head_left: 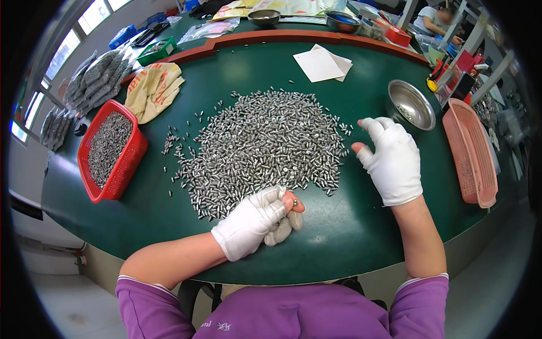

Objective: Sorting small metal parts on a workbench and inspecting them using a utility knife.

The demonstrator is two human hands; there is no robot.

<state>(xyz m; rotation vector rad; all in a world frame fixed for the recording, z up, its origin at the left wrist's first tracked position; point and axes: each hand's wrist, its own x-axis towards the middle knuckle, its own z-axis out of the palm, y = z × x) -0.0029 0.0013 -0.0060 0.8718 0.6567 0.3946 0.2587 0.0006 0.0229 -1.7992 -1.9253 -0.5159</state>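
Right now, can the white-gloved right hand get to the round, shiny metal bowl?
Probably yes: the white-gloved right hand is close beside the round, shiny metal bowl, nothing shows between them, and the bowl's open top looks uncovered.

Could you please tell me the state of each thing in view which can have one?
Left hand: curled, holding a small metal part
Right hand: thumb and forefinger apart
Heap of metal parts: loose, spread out
Red basket: filled with metal pieces
Steel bowl: some small pieces inside
Cream cloth: crumpled
White sheets: flat, overlapping
Grey bags: piled up
Pink basket: contents unclear
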